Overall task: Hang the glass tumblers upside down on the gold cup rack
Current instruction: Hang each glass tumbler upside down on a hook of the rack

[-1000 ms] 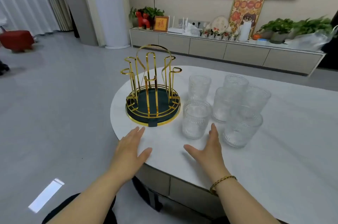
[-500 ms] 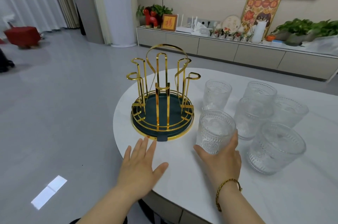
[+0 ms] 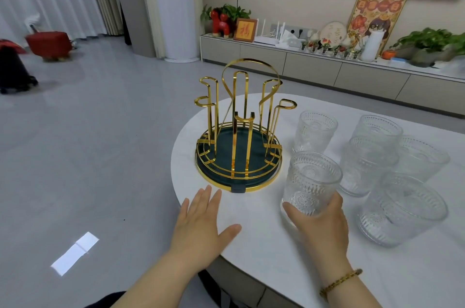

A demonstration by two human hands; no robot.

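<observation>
Six ribbed glass tumblers stood on the white table (image 3: pixel 314 270): one in the right hand's (image 3: pixel 324 224) grip (image 3: pixel 312 181), one behind it (image 3: pixel 315 132), three clustered further right (image 3: pixel 377 129) (image 3: pixel 364 164) (image 3: pixel 422 156), and one nearest the table's edge (image 3: pixel 402 209). There was one gold cup rack (image 3: pixel 239 136), bearing six hooked prongs. Two hands showed; the left hand (image 3: pixel 201 227) lay flat.

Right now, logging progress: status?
Right hand grips nearest tumbler, upright. Left hand flat, open. Rack empty, path clear.
</observation>
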